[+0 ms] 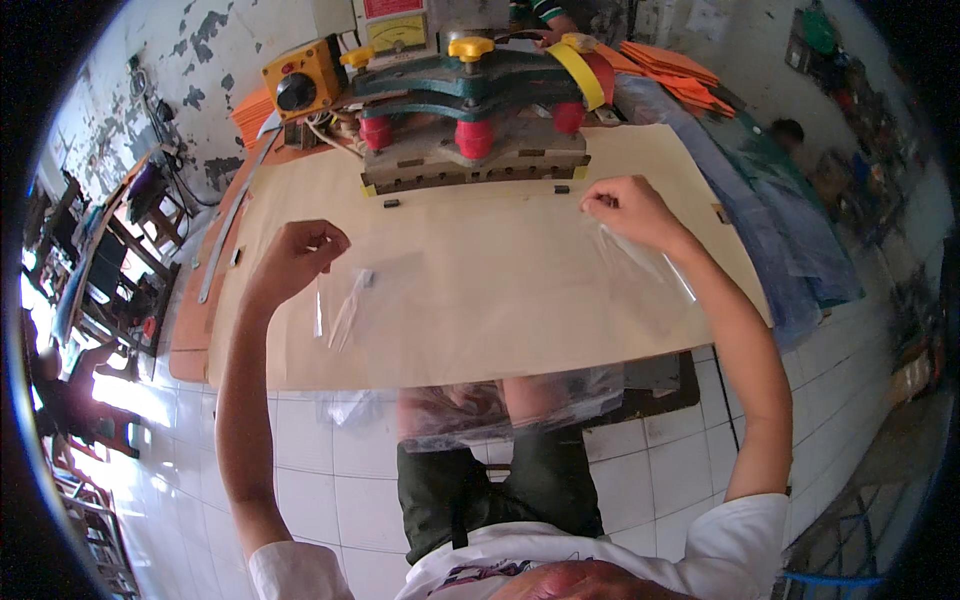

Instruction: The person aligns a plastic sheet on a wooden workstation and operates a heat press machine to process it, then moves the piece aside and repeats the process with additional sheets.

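Note:
Over the beige work surface (480, 340) hangs thin clear plastic film (645, 270), visible mainly by its glare and edges. My left hand (300, 258), fingers curled in a pinch, holds its left side, where the film (350, 310) shows bright creases. Farther right and a little higher, my right hand (635, 210) pinches the right side between thumb and fingers. Whether it is one sheet or two pieces I cannot tell. Beyond my hands stands a dark green press (430, 95) with red cylinders (475, 138) and a grey block (480, 165) beneath.
Small black blocks (391, 204) sit before the press. A yellow box with a black knob (296, 90) stands left of it; a metal ruler (225, 235) lies along the left edge. Orange sheets (680, 75) and bluish plastic (770, 230) lie right. Another person's arm (555, 22) shows behind.

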### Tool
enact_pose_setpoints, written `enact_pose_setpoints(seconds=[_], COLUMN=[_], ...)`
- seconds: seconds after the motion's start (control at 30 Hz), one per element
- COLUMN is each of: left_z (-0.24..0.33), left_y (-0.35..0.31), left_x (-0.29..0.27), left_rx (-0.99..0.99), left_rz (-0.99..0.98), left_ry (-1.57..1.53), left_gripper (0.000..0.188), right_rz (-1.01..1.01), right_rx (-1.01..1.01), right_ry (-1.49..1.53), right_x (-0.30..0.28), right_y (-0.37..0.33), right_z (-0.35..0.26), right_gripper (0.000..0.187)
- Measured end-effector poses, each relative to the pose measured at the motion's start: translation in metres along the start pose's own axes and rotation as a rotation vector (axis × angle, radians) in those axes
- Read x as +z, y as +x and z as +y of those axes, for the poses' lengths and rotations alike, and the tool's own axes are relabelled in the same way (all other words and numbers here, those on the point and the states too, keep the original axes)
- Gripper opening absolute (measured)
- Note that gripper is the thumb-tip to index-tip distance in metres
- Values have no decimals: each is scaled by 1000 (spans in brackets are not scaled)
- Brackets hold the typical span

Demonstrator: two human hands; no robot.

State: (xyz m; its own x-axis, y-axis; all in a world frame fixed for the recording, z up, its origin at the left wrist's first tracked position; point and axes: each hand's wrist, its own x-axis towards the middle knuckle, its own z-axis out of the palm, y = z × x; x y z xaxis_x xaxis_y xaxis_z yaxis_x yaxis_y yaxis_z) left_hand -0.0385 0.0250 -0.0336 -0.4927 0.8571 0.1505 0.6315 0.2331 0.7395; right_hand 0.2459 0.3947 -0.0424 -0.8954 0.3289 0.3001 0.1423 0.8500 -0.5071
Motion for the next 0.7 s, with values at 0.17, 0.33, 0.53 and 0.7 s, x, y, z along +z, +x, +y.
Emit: enact_pose_setpoints(seconds=[0.17,0.33,0.53,0.7], left_z=[-18,-25,-49,-61], left_y=[27,57,61,60], left_x=[1,-6,-16,-16], left_rx=[-128,-266,-313,-335], left_rz=[-181,-472,-470,-465], left_ry=[153,30,-127,-251], left_gripper=[14,13,14,10], right_rz=[-115,-308,-179,-136], right_rx=[-21,55,-36,-41], right_ry=[-54,94,107,86], right_x=[12,11,23,24], right_y=[16,21,14,11], right_z=[11,31,34,33], right_gripper=[15,13,15,19])
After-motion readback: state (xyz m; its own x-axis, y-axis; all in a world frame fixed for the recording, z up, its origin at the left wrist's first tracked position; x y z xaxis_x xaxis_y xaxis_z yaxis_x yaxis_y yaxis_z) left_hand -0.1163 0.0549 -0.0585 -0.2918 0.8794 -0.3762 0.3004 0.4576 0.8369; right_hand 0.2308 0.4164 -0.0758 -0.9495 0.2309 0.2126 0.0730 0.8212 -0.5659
